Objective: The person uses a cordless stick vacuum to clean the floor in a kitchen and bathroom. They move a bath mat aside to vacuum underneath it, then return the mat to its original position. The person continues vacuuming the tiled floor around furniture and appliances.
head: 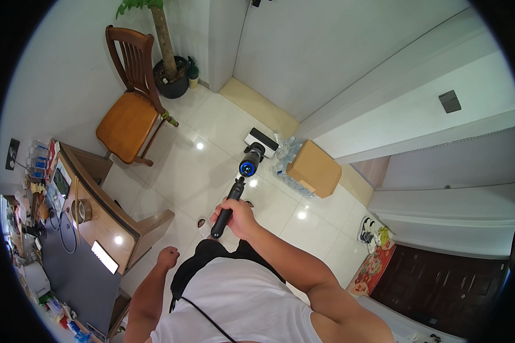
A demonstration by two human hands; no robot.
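Note:
My right hand (239, 218) is wrapped around the black handle (228, 210) of a cordless floor cleaner. Its body (251, 158) carries a round display lit with a blue ring. The black-and-white floor head (264, 140) rests on the tiles, close beside clear plastic bottles (285, 148). My left hand (168, 257) hangs at my side with curled fingers and nothing visible in it, a little right of the desk (126, 227).
A cardboard box (315, 169) lies over more bottles by the wall. At the far left are a wooden chair (128, 122) and a potted plant (171, 81). Shoes (368, 231) and a red mat (371, 268) lie near the dark door (437, 287).

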